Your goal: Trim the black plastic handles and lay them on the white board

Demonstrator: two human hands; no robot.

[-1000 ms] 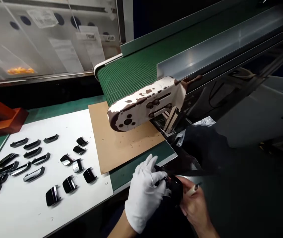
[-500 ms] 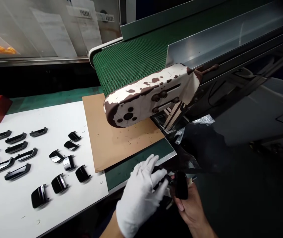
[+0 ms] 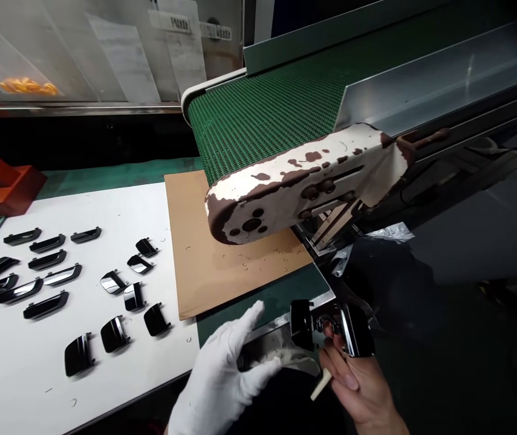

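My left hand, in a white glove, is near the bench's front edge with its thumb and fingers spread apart. A small dark patch shows between them; I cannot tell what it is. My bare right hand is closed around a pair of glossy black plastic parts. One black part sits over the fingers, and the other black part sticks out to the left, with a thin dark piece between them. A pale stick also juts from the right hand; its other end is hidden.
Several similar glossy black pieces lie on the white board at left. Small curved bits dot the brown cardboard. A green conveyor belt overhangs it. An orange object stands at far left. Dark plastic bags hang beyond the bench.
My left hand has come off the black parts and moved left and down, its fingers spreading. My right hand has turned the parts, so both now show. The view has shifted slightly left.
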